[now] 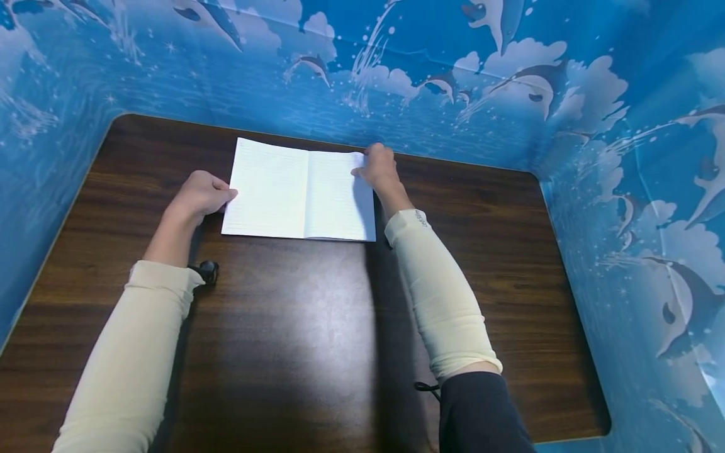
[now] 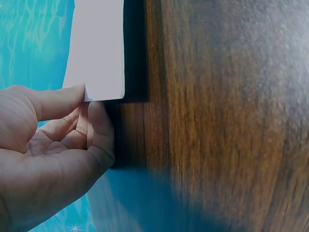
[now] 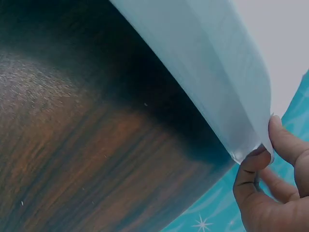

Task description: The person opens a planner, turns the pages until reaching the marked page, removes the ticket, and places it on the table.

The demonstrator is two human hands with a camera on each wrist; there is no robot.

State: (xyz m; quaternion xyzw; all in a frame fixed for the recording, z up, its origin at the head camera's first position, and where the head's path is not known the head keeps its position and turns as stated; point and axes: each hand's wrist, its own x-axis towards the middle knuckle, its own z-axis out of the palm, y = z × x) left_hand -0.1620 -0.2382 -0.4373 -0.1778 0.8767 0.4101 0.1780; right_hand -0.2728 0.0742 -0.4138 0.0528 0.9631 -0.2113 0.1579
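Note:
An open notebook (image 1: 272,189) with lined white pages lies spread at the back of the table, its middle fold running front to back. At its left edge my left hand (image 1: 202,194) pinches the pages between thumb and fingers; the left wrist view shows that thumb on top of the white page (image 2: 99,53). My right hand (image 1: 381,168) grips the far right corner of the notebook. In the right wrist view, thumb and forefinger pinch a page edge (image 3: 251,96) that curves up from the sheets beneath.
The dark wood-grain table (image 1: 294,327) has rounded corners. Blue curtains (image 1: 362,75) printed with dolphins hang along its back and sides. Pale sleeves (image 1: 130,352) cover both forearms, and a black strap device (image 1: 208,272) sits at the left wrist.

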